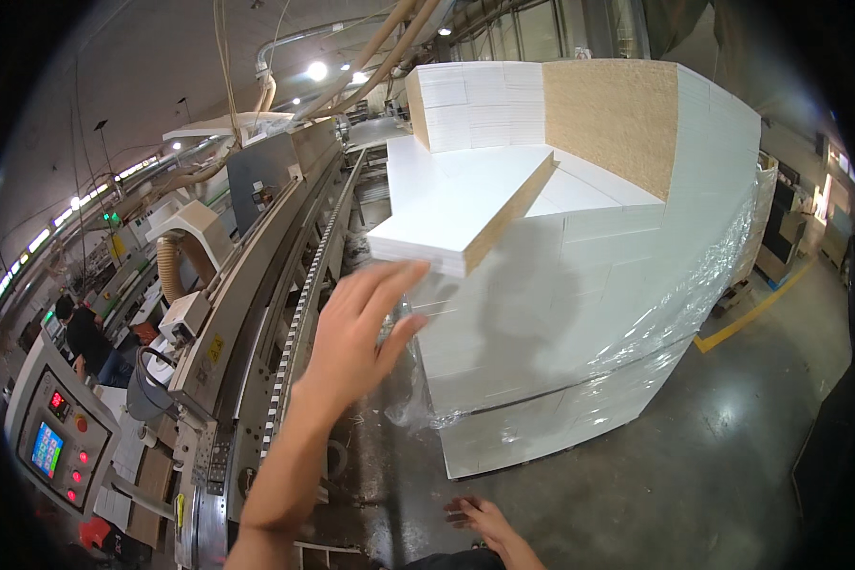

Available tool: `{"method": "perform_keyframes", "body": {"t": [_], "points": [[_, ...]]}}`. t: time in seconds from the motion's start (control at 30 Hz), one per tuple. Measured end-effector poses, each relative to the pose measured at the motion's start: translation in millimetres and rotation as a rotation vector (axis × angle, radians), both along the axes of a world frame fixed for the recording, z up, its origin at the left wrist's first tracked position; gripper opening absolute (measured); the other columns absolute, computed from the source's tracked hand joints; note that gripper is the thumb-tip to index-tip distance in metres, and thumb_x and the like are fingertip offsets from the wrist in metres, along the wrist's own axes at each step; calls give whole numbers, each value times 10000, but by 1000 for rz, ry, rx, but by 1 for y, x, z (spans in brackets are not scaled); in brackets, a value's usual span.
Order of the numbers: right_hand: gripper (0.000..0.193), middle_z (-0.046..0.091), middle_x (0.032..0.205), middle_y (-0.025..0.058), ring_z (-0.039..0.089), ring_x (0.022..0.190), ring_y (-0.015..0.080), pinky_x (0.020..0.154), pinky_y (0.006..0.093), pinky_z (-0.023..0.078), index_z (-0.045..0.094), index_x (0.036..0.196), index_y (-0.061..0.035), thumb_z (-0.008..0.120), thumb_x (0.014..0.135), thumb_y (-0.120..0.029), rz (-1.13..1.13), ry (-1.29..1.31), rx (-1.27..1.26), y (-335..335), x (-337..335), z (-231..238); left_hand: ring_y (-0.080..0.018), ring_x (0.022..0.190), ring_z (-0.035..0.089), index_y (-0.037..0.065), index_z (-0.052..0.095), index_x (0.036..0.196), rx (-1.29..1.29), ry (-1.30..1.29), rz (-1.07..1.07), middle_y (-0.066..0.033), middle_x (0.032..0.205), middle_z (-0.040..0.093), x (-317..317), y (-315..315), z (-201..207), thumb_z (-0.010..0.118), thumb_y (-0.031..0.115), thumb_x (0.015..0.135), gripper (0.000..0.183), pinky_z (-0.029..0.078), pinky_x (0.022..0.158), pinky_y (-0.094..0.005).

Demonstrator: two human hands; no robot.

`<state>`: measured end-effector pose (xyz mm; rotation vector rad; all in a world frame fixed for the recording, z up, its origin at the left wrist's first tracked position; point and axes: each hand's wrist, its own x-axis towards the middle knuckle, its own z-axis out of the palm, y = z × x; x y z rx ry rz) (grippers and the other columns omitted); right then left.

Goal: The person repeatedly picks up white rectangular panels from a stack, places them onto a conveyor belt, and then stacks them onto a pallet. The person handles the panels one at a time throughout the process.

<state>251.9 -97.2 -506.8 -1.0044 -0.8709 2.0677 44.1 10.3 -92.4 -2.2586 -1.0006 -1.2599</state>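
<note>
My left hand (356, 323) reaches forward with its fingers stretched out and the thumb apart, holding nothing. Its fingertips are by the near corner of a short stack of white-faced boards (451, 204); I cannot tell if they touch. Those boards have raw, chipboard-coloured edges and lie skewed on top of a large pile of white panels (551, 304). Low in the head view, my right hand (480, 521) hangs near my body, fingers apart and holding nothing.
A long machine with a toothed, chain-like track (299, 328) runs along the left. Its control panel (62, 446) has a lit screen and red buttons. Clear plastic wrap (636, 351) surrounds the pile. A person (90, 337) works at far left. A yellow line (750, 313) marks the floor at right.
</note>
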Motion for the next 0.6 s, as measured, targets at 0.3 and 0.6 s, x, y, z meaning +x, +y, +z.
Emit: {"method": "perform_keyframes", "body": {"t": [0.3, 0.6], "points": [[300, 744, 1207, 163, 746, 997, 262, 810, 356, 588, 627, 1279, 3, 610, 1091, -230, -180, -7, -143, 15, 78, -48, -239, 1042, 661, 88, 761, 1143, 102, 195, 242, -45, 1125, 755, 25, 60, 16, 844, 365, 843, 416, 416, 971, -389], [333, 732, 1252, 160, 746, 1024, 284, 876, 369, 588, 629, 1267, -15, 640, 1077, -289, -94, -19, 88, 86, 46, 17, -245, 884, 616, 94, 724, 947, 245, 147, 295, -5, 880, 657, 16, 49, 10, 889, 258, 750, 304, 414, 906, -393]]}}
